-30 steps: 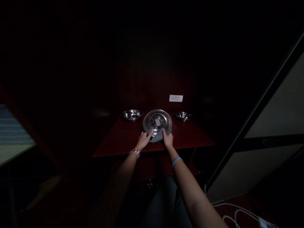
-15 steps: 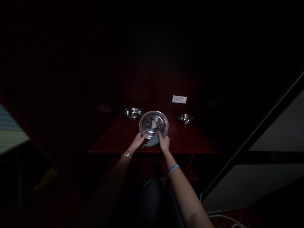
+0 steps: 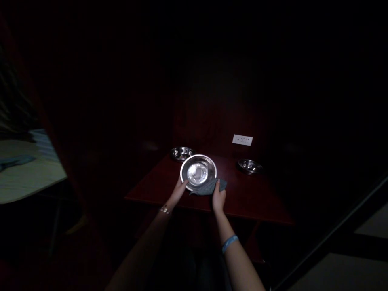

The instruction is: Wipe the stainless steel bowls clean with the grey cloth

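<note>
A shiny steel basin (image 3: pixel 198 173) is held up above the dark red table, its hollow inside facing me. My left hand (image 3: pixel 179 189) grips the lower left of its rim, thumb on the near side and fingers hidden behind. At the lower right, my right hand (image 3: pixel 218 196) pinches a grey cloth (image 3: pixel 207 187) against the rim, thumb on top. The cloth drapes along the basin's lower edge.
On the red table (image 3: pixel 254 198), a steel bowl (image 3: pixel 182 153) stands at the back left and another steel bowl (image 3: pixel 249 166) at the right. A white socket panel (image 3: pixel 242 140) is on the back wall. Off to the left is a pale table (image 3: pixel 30 173).
The basin has been turned over: its underside with a pale label faced me before, now its inside does. My view has swung left, shifting the scene rightward and down.
</note>
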`<act>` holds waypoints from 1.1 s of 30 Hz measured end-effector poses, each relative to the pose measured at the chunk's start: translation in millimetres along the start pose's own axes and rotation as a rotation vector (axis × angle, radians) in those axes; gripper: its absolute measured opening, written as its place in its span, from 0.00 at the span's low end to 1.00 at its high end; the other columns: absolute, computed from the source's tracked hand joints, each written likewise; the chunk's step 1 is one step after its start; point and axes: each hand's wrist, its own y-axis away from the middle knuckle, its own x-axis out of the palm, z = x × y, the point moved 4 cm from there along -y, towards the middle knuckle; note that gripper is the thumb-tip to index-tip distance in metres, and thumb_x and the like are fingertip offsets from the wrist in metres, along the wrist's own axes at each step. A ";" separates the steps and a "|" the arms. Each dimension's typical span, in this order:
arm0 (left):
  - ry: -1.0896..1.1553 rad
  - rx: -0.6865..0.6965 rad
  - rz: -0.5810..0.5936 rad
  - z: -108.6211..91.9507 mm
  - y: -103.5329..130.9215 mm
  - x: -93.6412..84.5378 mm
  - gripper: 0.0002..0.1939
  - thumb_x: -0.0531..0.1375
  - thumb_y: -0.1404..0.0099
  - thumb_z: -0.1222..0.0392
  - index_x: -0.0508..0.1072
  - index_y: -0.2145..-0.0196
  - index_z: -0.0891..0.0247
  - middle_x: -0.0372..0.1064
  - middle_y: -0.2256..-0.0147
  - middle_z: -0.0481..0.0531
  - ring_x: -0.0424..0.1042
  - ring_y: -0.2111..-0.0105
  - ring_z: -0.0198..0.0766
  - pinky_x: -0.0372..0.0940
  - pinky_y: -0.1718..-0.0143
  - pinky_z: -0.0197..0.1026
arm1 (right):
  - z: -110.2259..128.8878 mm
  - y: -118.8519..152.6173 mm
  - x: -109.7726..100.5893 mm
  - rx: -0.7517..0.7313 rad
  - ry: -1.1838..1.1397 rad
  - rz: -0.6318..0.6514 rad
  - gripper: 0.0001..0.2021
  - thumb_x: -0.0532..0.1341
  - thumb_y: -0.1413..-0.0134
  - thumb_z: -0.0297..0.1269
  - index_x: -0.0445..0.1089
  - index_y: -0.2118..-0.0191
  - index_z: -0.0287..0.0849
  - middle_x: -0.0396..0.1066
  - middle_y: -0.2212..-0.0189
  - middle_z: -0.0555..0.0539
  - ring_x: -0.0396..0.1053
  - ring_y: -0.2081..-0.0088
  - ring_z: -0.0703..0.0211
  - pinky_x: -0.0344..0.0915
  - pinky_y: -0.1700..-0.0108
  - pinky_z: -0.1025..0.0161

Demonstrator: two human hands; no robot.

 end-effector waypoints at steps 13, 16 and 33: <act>-0.176 -0.050 0.075 -3.9 8.0 3.4 0.23 0.52 0.35 0.57 0.67 0.45 0.68 0.70 0.47 0.60 0.69 0.47 0.46 0.62 0.43 0.48 | 8.6 2.2 -1.0 -0.097 0.280 -0.039 0.29 0.47 0.39 0.57 0.76 0.66 0.39 0.78 0.67 0.34 0.76 0.62 0.46 0.67 0.61 0.59; -0.191 -0.061 0.096 -3.8 8.8 5.7 0.22 0.52 0.35 0.57 0.67 0.45 0.68 0.71 0.48 0.60 0.70 0.48 0.46 0.62 0.43 0.49 | 8.7 1.4 -0.5 -0.125 0.338 -0.036 0.25 0.48 0.38 0.52 0.75 0.68 0.40 0.78 0.68 0.35 0.76 0.62 0.47 0.67 0.60 0.59; -0.187 -0.065 0.090 -4.7 11.4 10.7 0.21 0.51 0.35 0.56 0.73 0.53 0.73 0.75 0.56 0.64 0.73 0.54 0.51 0.63 0.47 0.50 | 2.1 -8.8 -2.3 -0.189 0.175 0.023 0.17 0.58 0.45 0.46 0.75 0.64 0.36 0.78 0.63 0.36 0.76 0.61 0.50 0.67 0.62 0.65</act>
